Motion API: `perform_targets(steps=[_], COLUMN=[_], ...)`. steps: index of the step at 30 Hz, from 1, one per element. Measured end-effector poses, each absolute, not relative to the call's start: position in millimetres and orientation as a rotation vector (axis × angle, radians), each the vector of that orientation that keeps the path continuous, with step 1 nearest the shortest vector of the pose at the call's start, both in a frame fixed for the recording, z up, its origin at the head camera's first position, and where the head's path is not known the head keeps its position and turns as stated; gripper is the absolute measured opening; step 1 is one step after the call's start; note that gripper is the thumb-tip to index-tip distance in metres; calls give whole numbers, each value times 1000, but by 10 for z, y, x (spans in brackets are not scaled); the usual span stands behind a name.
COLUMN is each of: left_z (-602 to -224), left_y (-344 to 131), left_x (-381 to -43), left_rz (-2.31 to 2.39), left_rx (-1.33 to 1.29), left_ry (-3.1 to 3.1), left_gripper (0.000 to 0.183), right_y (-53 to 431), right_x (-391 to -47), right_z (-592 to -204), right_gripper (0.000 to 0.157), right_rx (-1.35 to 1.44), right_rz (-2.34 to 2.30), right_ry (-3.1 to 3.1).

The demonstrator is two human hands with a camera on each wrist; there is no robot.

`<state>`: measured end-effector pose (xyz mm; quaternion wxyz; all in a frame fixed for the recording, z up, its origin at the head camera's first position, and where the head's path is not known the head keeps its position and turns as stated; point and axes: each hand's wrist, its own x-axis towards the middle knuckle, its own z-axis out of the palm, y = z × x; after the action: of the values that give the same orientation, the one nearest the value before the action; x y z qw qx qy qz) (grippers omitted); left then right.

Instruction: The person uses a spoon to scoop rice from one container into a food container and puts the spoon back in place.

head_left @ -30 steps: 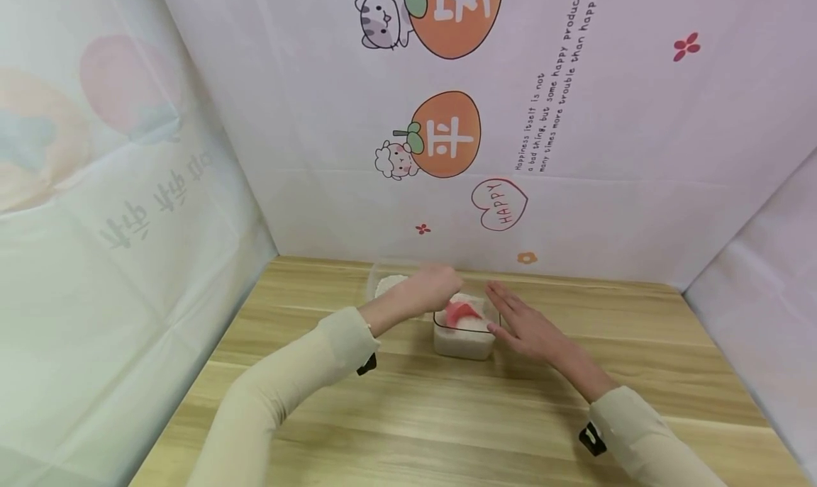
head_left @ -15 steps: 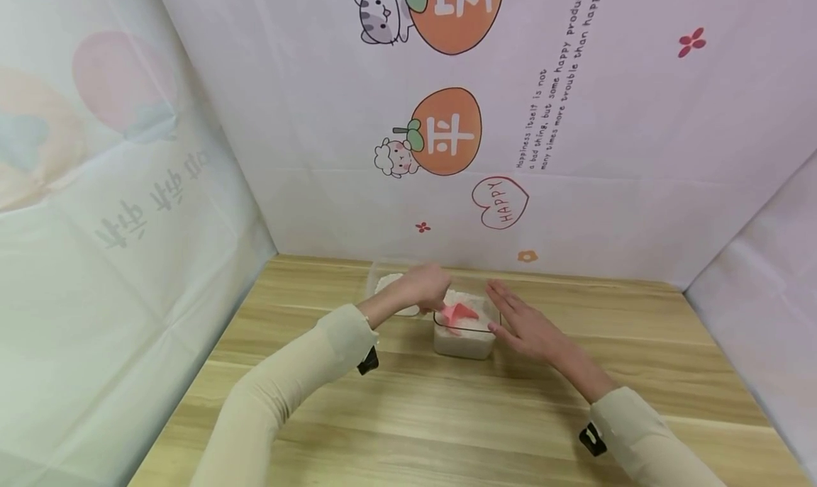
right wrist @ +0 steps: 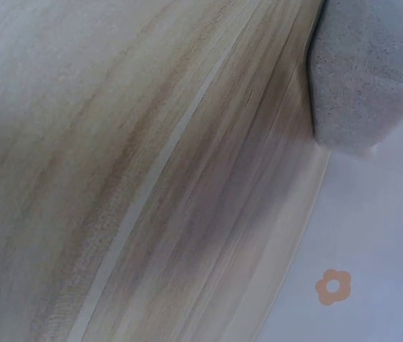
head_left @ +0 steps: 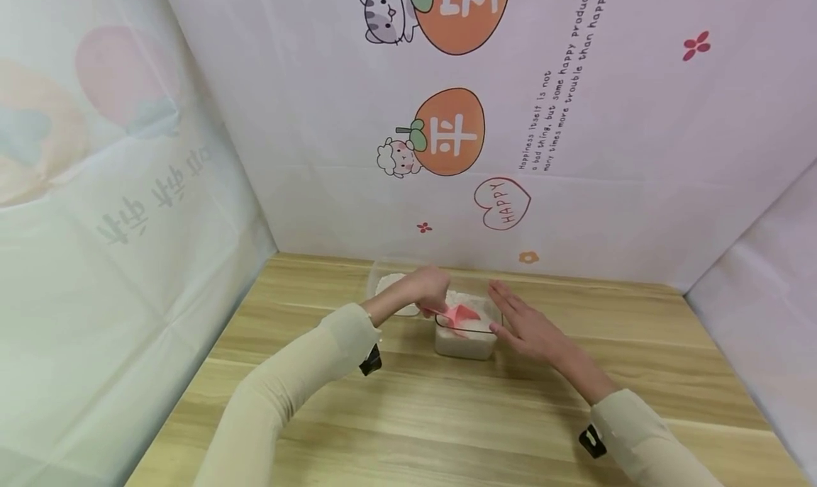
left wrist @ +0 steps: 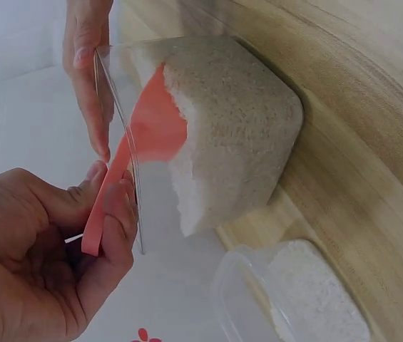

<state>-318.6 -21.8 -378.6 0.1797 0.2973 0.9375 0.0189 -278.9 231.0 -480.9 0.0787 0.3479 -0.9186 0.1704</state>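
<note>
My left hand (head_left: pixel 429 288) pinches the handle of a pink scoop (left wrist: pixel 157 125) between thumb and fingers. The scoop's bowl dips into the white rice in a clear box (head_left: pixel 464 345), and its handle leans over the rim. At the box's right side is my right hand (head_left: pixel 526 325), its fingers straight and its thumb at the near right corner of the rim. Part of that hand shows at the top of the left wrist view. In the right wrist view, the rice-filled box (right wrist: pixel 365 71) appears at the upper right, with a bit of the hand at the edge.
A second clear tub (left wrist: pixel 315 292) with white grains stands left of the box, partly behind my left hand in the head view. Both stand near the back of the wooden table (head_left: pixel 440 416). A printed white sheet (head_left: pixel 332 118) rises behind it, with more sheets at the sides.
My left hand has drawn back a little to the left with the scoop, which was blurred by motion earlier and now shows sharply in the rice. The right hand has stayed at the box.
</note>
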Motion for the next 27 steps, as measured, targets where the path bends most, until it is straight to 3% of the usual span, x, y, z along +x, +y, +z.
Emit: perform_targets(steps=[7, 14, 27], left_z=[-3864, -3996, -4050], left_y=[-379, -648, -877], left_x=[-3276, -3320, -3271], left_rz=[309, 702, 949], left_rx=[741, 713, 576], left_ry=[2532, 2389, 2337], left_gripper=[50, 38, 21], right_y=[2302, 2312, 2314], right_x=[-2785, -2792, -2790], right_z=[-4826, -4825, -4837], right_gripper=[71, 72, 72], right_rx=[1039, 1036, 1042], right_rz=[504, 494, 503], right_ry=[-2763, -2758, -2737])
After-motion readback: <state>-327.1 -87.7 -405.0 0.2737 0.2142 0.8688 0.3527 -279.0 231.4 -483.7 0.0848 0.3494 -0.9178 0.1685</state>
